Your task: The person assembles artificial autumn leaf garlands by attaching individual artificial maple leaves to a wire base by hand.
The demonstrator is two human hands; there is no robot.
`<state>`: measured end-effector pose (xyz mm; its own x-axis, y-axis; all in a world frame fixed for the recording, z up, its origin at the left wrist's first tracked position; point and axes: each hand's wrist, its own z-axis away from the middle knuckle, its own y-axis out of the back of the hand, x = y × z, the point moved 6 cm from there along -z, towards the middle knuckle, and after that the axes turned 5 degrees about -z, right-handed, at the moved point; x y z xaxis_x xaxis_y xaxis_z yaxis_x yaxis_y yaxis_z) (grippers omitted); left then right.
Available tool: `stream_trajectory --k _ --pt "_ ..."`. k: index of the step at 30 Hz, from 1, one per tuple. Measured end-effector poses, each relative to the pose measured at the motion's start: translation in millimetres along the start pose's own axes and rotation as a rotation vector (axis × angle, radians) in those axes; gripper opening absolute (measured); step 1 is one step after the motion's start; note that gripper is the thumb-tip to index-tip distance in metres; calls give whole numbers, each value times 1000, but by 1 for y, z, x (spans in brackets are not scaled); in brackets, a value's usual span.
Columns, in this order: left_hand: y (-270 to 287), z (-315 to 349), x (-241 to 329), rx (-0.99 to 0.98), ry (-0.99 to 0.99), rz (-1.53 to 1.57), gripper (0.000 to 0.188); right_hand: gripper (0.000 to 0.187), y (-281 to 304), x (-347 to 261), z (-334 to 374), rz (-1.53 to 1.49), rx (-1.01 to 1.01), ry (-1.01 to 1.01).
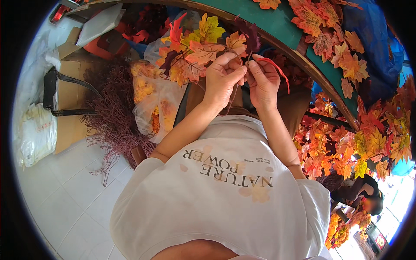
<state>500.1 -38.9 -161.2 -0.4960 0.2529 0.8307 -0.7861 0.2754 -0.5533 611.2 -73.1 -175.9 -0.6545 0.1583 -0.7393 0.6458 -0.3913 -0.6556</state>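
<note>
My left hand (222, 78) grips the stems of a bunch of artificial autumn leaves (195, 47) in orange, yellow, red and dark purple, which fans out to the upper left. My right hand (262, 80) is close beside it, pinching a thin stem with a narrow red leaf (277, 69) that curves to the right. A dark purple leaf (248, 34) stands up just above both hands. The fingertips of the two hands nearly touch at the stems.
A green curved board (277, 24) with orange leaves stuck on it arcs across the top right. Piles of orange leaves (346, 147) lie at the right. Clear bags of yellow-orange leaves (151, 104), dark red twigs (110, 112) and cardboard boxes (69, 99) sit at the left on white floor tiles.
</note>
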Motion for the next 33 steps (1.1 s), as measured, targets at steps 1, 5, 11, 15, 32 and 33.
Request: stream_trajectory --k 1,5,11,15,32,33 --pt "-1 -1 -1 -6 1 3 43 21 2 -1 0 22 3 23" --pt "3 -6 -12 -10 12 -44 45 21 7 -2 1 270 -48 159" --pt "4 -4 -14 -49 0 -42 43 23 17 11 1 132 -4 93" --pt "1 -3 -12 -76 -9 -60 43 22 16 10 5 45 3 67" --pt "11 -12 -35 -63 41 -81 24 18 14 -25 -4 485 -420 238" --pt "11 -13 -40 -24 113 -26 23 18 12 -46 -3 487 -409 253"
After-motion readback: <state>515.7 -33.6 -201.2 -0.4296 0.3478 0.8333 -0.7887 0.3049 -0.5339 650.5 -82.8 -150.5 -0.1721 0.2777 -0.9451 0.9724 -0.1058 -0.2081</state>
